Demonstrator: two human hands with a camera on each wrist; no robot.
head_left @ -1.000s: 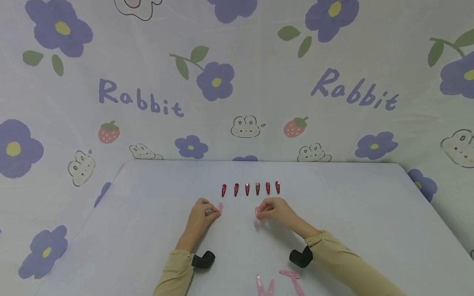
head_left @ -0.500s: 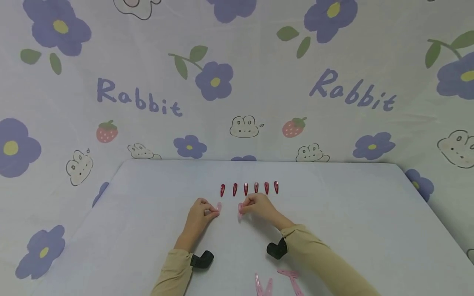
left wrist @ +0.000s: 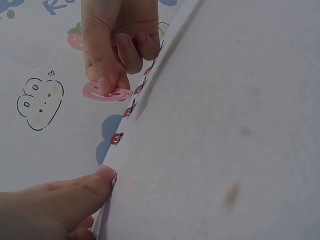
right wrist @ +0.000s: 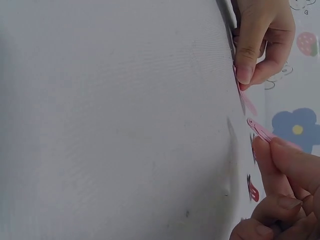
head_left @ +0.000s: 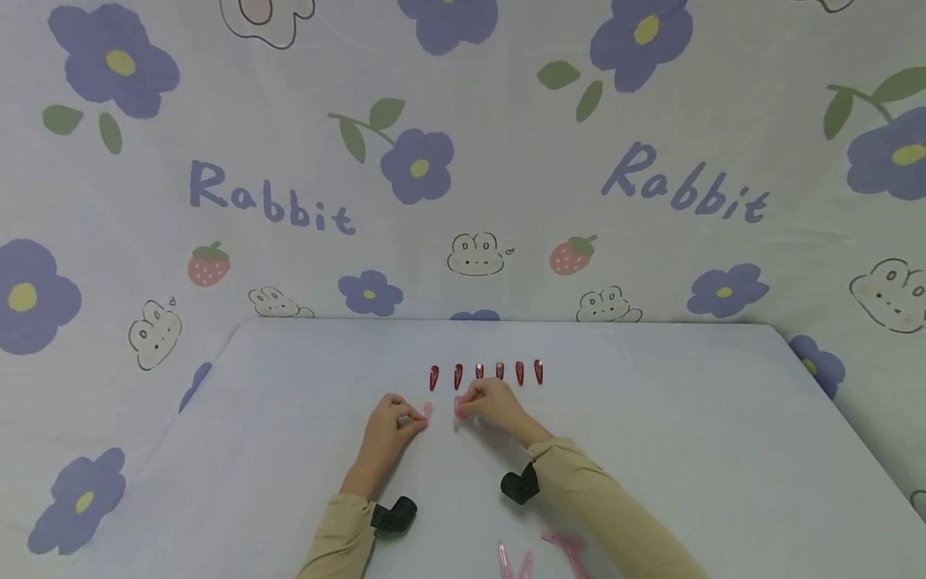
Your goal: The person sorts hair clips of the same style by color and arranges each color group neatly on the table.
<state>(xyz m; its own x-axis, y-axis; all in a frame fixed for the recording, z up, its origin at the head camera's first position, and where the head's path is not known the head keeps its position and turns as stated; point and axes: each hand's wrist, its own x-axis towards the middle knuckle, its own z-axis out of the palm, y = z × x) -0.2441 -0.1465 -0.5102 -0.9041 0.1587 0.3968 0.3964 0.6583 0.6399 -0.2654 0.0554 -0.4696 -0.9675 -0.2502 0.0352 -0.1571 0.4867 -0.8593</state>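
Note:
My left hand pinches the lower end of a pink snap hair clip at the table surface, just below the leftmost red clip. A second pink hair clip is held between the thumb and finger of my right hand, a short way to the right. In the right wrist view, this clip points toward the left hand's clip, with a gap between them. Above both hands runs a row of several red hair clips; my right hand partly covers the middle ones.
Several more pink hair clips lie near the front edge of the white table, beside my right sleeve. A patterned cloth hangs behind the table. A black wrist camera sits on each wrist.
My right hand has moved left with its pink hair clip, closing in on the left hand's clip. My left hand has stayed in place, pinching its clip.

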